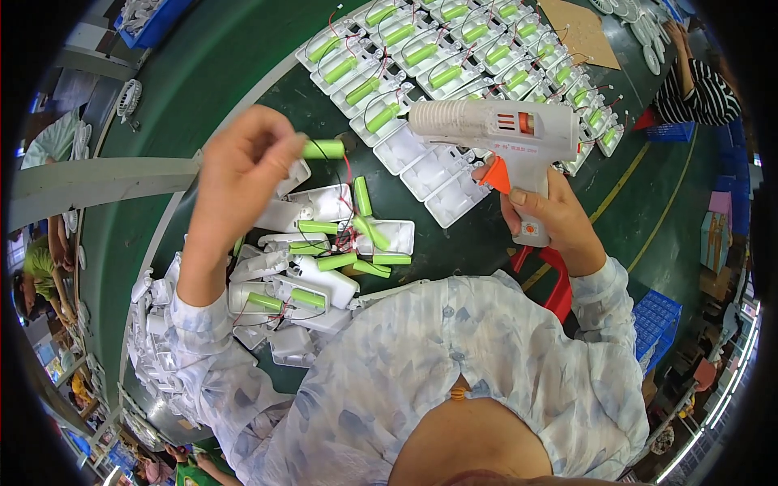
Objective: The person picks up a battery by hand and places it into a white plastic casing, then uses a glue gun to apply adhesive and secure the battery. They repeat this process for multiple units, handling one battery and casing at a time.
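My left hand (pixel 247 158) pinches one end of a green cylindrical battery (pixel 327 149), with thin red and black wires hanging near it. My right hand (pixel 559 215) is wrapped round the handle of a white hot glue gun (pixel 510 130) with an orange trigger, held level above the table. Below the gun lie white plastic housings (pixel 454 198) with no battery in them. Behind them, rows of similar housings each carry a green battery (pixel 381 117) with wires. Under my left hand is a loose pile of white housings and wired green batteries (pixel 361 197).
A grey metal bar (pixel 105 186) reaches in from the left near my left wrist. More white parts (pixel 158 332) are heaped beside my left arm. Brown cardboard (pixel 579 32) lies at the far right. A person in a striped top (pixel 697 93) works beyond. A blue crate (pixel 656 324) stands at right.
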The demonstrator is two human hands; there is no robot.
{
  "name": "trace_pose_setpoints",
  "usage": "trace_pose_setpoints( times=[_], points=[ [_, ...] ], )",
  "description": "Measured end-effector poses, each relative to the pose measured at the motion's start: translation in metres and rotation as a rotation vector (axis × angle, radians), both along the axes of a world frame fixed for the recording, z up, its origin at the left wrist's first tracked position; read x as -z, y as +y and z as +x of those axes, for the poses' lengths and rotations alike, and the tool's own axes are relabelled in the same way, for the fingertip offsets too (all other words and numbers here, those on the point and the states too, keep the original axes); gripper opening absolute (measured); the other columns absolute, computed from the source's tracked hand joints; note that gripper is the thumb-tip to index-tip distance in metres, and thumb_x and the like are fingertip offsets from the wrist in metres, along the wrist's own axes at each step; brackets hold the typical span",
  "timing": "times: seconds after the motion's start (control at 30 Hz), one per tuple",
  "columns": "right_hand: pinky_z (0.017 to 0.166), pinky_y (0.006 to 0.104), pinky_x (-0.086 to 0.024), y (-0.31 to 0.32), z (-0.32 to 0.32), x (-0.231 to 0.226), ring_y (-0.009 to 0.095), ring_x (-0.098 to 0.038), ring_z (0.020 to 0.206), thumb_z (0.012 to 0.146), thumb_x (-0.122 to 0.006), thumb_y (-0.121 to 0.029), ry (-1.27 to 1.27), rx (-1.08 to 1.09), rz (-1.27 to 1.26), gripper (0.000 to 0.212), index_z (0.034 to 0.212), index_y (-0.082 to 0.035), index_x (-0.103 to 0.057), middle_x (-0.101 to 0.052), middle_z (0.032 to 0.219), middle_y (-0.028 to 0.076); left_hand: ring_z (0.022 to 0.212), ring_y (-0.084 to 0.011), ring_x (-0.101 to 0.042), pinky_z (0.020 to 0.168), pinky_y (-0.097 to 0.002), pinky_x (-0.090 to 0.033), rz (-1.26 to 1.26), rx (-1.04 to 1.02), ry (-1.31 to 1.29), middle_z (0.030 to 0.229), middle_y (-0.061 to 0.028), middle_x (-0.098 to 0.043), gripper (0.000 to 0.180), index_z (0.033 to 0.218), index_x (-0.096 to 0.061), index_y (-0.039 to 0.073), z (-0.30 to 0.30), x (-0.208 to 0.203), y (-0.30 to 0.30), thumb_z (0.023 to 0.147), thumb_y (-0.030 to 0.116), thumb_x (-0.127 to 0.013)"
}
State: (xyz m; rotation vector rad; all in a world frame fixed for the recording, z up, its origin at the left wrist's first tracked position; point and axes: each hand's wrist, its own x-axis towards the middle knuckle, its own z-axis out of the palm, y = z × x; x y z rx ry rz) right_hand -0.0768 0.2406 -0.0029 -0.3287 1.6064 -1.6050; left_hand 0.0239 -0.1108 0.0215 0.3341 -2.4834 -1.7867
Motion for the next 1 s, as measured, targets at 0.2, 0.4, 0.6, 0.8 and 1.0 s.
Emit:
trace_pose_setpoints(
  times=[0.2, 0.4, 0.6, 0.8, 1.0],
  points=[
    [0.056, 0.027, -0.047, 0.0, 0.001, 0.0, 0.011, -0.057, 0.059, 0.091, -0.063, -0.021, -0.022, 0.016, 0.013, 0.043, 0.126, 0.004, -0.055, -0.069, 0.099, 0.012, 0.062, -0.0125, -0.057, 0.059, -0.0275, -0.046, -0.361, 0.139, -0.097, 0.072, -0.0031, -0.061, 0.013, 0.086, -0.06, 0.001, 0.004, 0.001, -0.005, 0.088, 0.008, -0.07],
    [0.056, 0.0266, -0.046, 0.001, 0.003, 0.002, 0.011, -0.057, 0.059, 0.092, -0.062, -0.022, -0.007, 0.022, 0.017, 0.042, 0.125, 0.004, -0.056, -0.065, 0.081, 0.007, 0.064, -0.0241, -0.063, 0.06, -0.0333, -0.05, -0.651, 0.004, 0.135, 0.08, -0.013, -0.063, 0.011, 0.09, -0.061, 0.0, -0.004, 0.019, -0.002, 0.086, 0.005, -0.07],
    [0.057, 0.0262, -0.046, -0.002, 0.005, -0.002, 0.011, -0.057, 0.058, 0.092, -0.062, -0.023, -0.007, 0.04, 0.003, 0.043, 0.125, 0.003, -0.056, -0.065, 0.081, 0.007, 0.07, -0.0173, -0.064, 0.062, -0.0282, -0.052, -0.531, 0.015, 0.173, 0.085, -0.0105, -0.063, 0.01, 0.091, -0.062, -0.001, -0.001, 0.047, -0.007, 0.086, 0.0, -0.07],
    [0.057, 0.0269, -0.047, 0.002, 0.003, 0.002, 0.011, -0.057, 0.06, 0.092, -0.063, -0.024, -0.005, 0.034, 0.007, 0.043, 0.125, 0.003, -0.056, -0.067, 0.096, 0.01, 0.07, -0.0109, -0.064, 0.066, -0.0254, -0.053, -0.428, -0.143, 0.178, 0.087, -0.0061, -0.067, 0.009, 0.092, -0.063, -0.002, -0.005, 0.04, -0.016, 0.086, 0.0, -0.069],
    [0.057, 0.0267, -0.046, 0.0, 0.007, 0.002, 0.011, -0.057, 0.059, 0.092, -0.063, -0.024, -0.028, 0.061, -0.005, 0.044, 0.126, 0.002, -0.055, -0.064, 0.081, 0.007, 0.072, -0.0087, -0.064, 0.067, -0.0246, -0.053, -0.382, -0.19, 0.121, 0.087, -0.0052, -0.067, 0.01, 0.096, -0.065, -0.003, -0.005, 0.047, -0.021, 0.088, 0.001, -0.068]
  ],
)
